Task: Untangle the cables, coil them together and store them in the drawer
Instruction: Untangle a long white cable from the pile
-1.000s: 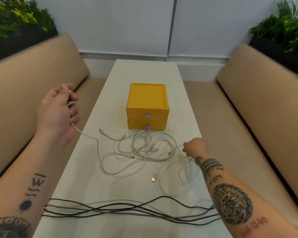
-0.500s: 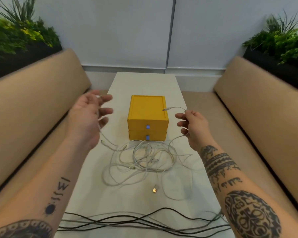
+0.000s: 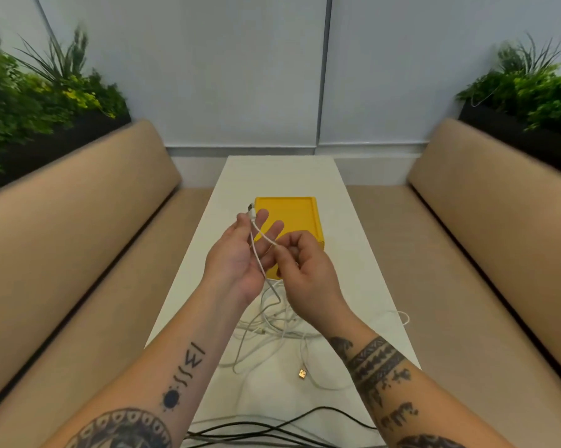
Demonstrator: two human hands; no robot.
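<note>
A tangle of white cables (image 3: 272,321) lies on the white table (image 3: 363,273) in front of a yellow two-drawer box (image 3: 300,218), both drawers hidden behind my hands. My left hand (image 3: 240,253) is raised palm up above the table, its thumb and forefinger pinching a white cable end whose USB plug (image 3: 251,209) sticks up. My right hand (image 3: 305,270) is beside it, pinching the same white cable a little further along. The cable hangs from both hands down into the tangle. A loose gold USB plug (image 3: 302,373) lies nearer me. Black cables (image 3: 272,428) lie at the near edge.
Beige padded benches (image 3: 78,240) run along both sides of the narrow table. Planters with green plants (image 3: 36,101) stand behind each bench back. A white cable loop (image 3: 402,316) hangs over the table's right edge.
Both hands have come together at the middle above the yellow box. The right hand now pinches the cable close to the left hand, which holds the plug end up.
</note>
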